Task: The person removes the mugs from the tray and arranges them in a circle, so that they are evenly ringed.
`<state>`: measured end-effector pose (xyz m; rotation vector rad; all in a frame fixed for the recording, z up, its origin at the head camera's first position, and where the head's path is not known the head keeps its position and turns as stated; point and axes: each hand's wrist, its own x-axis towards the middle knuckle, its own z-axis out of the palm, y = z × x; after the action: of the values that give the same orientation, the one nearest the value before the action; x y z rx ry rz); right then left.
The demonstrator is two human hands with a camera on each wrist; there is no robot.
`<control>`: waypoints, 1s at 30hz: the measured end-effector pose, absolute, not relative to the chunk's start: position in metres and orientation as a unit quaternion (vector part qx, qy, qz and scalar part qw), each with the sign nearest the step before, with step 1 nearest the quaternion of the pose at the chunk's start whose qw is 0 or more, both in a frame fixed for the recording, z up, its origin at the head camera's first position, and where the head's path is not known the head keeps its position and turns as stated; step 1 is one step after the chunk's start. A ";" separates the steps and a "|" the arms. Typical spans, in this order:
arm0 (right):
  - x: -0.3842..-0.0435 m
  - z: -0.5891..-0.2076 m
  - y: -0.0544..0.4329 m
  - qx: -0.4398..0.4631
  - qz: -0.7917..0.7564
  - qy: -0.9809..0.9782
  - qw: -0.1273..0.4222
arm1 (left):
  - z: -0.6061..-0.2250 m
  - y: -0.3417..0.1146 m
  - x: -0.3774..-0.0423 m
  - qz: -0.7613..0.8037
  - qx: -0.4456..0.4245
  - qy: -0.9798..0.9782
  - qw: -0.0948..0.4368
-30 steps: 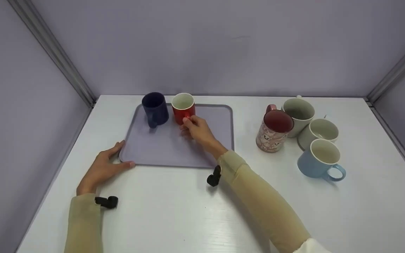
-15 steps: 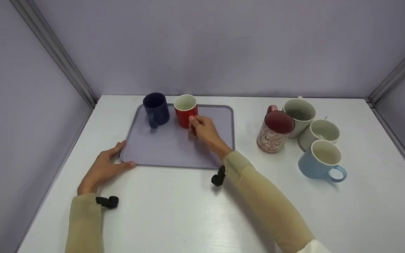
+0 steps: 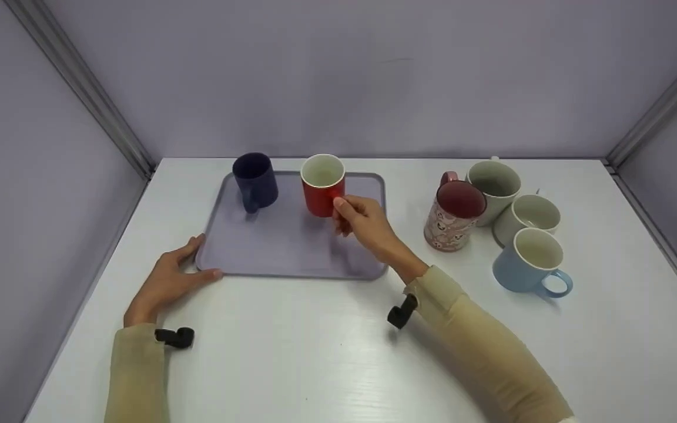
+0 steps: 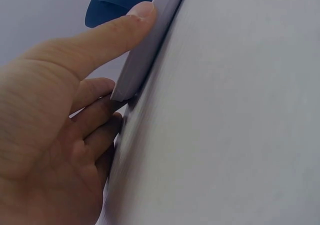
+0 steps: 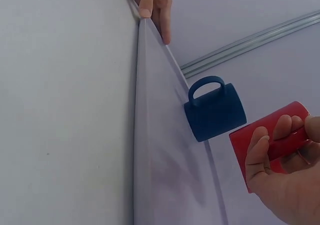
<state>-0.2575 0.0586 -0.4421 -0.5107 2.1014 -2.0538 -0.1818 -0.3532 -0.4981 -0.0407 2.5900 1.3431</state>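
My right hand [image 3: 365, 226] grips the handle of a red mug [image 3: 317, 197] with a white inside. The mug is upright and raised above the lilac tray [image 3: 268, 247]; a gap under it shows in the right wrist view, and a shadow falls on the tray. A dark blue mug [image 3: 259, 185] stands at the tray's back left, handle toward me. My left hand [image 3: 168, 279] rests at the tray's near left corner with thumb and fingers spread. Its thumb [image 4: 142, 10] presses the front rim, and the other fingers touch the left side.
On the right of the white table [image 3: 291, 352] several mugs stand close together: a pink patterned mug [image 3: 447, 226], two pale mugs [image 3: 494, 185] and a light blue mug [image 3: 515, 270]. Lilac walls [image 3: 338, 76] enclose the back and sides.
The red mug has come up off the tray and shifted right and toward me in my right hand. My left hand has stayed at the tray corner; the other mugs stand as before.
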 end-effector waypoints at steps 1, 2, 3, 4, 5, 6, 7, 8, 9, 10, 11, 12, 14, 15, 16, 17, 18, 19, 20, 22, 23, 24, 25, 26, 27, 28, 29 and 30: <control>-0.254 -0.440 0.064 -0.176 -0.685 0.703 0.081 | -0.498 -0.354 -0.182 0.456 -0.013 0.883 0.111; -0.250 -0.438 0.068 -0.182 -0.683 0.702 0.082 | -0.498 -0.354 -0.182 0.455 -0.012 0.884 0.111; -0.246 -0.436 0.073 -0.185 -0.683 0.701 0.084 | -0.498 -0.354 -0.182 0.455 -0.012 0.883 0.111; -0.242 -0.434 0.078 -0.189 -0.684 0.699 0.088 | -0.498 -0.355 -0.182 0.456 -0.013 0.883 0.111; -0.238 -0.432 0.083 -0.194 -0.683 0.698 0.090 | -0.498 -0.355 -0.182 0.457 -0.014 0.883 0.111; -0.233 -0.431 0.088 -0.198 -0.683 0.697 0.093 | -0.498 -0.355 -0.182 0.457 -0.014 0.882 0.111; -0.229 -0.429 0.092 -0.201 -0.683 0.695 0.096 | -0.498 -0.355 -0.182 0.457 -0.014 0.882 0.110; -0.225 -0.428 0.097 -0.205 -0.685 0.692 0.099 | -0.499 -0.355 -0.182 0.458 -0.014 0.882 0.109; -0.221 -0.426 0.102 -0.208 -0.686 0.690 0.101 | -0.499 -0.355 -0.182 0.458 -0.015 0.882 0.109; -0.217 -0.425 0.106 -0.211 -0.685 0.689 0.103 | -0.499 -0.355 -0.182 0.459 -0.015 0.882 0.108; -0.213 -0.423 0.111 -0.213 -0.685 0.689 0.103 | -0.499 -0.355 -0.182 0.460 -0.015 0.881 0.108; -0.209 -0.422 0.115 -0.215 -0.685 0.688 0.104 | -0.499 -0.354 -0.182 0.460 -0.016 0.881 0.109; -0.201 -0.419 0.123 -0.218 -0.686 0.687 0.105 | -0.500 -0.354 -0.182 0.462 -0.018 0.880 0.110; -0.198 -0.419 0.128 -0.219 -0.685 0.687 0.105 | -0.500 -0.354 -0.182 0.464 -0.019 0.879 0.110; -0.194 -0.418 0.132 -0.220 -0.685 0.686 0.106 | -0.500 -0.354 -0.182 0.464 -0.020 0.879 0.111; -0.191 -0.417 0.136 -0.221 -0.685 0.686 0.106 | -0.500 -0.354 -0.182 0.464 -0.020 0.879 0.111; -0.188 -0.417 0.140 -0.222 -0.684 0.687 0.107 | -0.500 -0.354 -0.182 0.463 -0.019 0.879 0.111; -0.186 -0.417 0.144 -0.223 -0.682 0.688 0.107 | -0.500 -0.354 -0.182 0.463 -0.019 0.880 0.110; -0.184 -0.417 0.148 -0.224 -0.680 0.689 0.106 | -0.500 -0.354 -0.182 0.461 -0.019 0.880 0.109; -0.180 -0.418 0.156 -0.229 -0.673 0.695 0.105 | -0.500 -0.355 -0.181 0.458 -0.019 0.882 0.107; -0.179 -0.419 0.161 -0.232 -0.669 0.699 0.103 | -0.500 -0.355 -0.181 0.458 -0.020 0.882 0.106; -0.177 -0.420 0.165 -0.234 -0.665 0.702 0.101 | -0.500 -0.355 -0.181 0.458 -0.020 0.882 0.106; -0.176 -0.421 0.170 -0.236 -0.661 0.705 0.100 | -0.500 -0.355 -0.181 0.459 -0.020 0.882 0.105; -0.174 -0.422 0.175 -0.239 -0.659 0.706 0.097 | -0.500 -0.355 -0.181 0.461 -0.019 0.881 0.104; -0.172 -0.423 0.180 -0.241 -0.658 0.707 0.094 | -0.499 -0.354 -0.180 0.463 -0.017 0.880 0.103; -0.169 -0.424 0.185 -0.243 -0.658 0.707 0.092 | -0.499 -0.354 -0.181 0.464 -0.014 0.879 0.103; -0.166 -0.425 0.190 -0.244 -0.658 0.706 0.091 | -0.499 -0.354 -0.181 0.467 -0.012 0.878 0.103; -0.163 -0.426 0.195 -0.246 -0.660 0.704 0.090 | -0.498 -0.354 -0.181 0.468 -0.010 0.878 0.102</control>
<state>-0.1634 0.1952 -0.4259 -0.7304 2.0920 -1.9632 -0.1805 -0.3537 -0.4982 -0.0287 2.5913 1.3829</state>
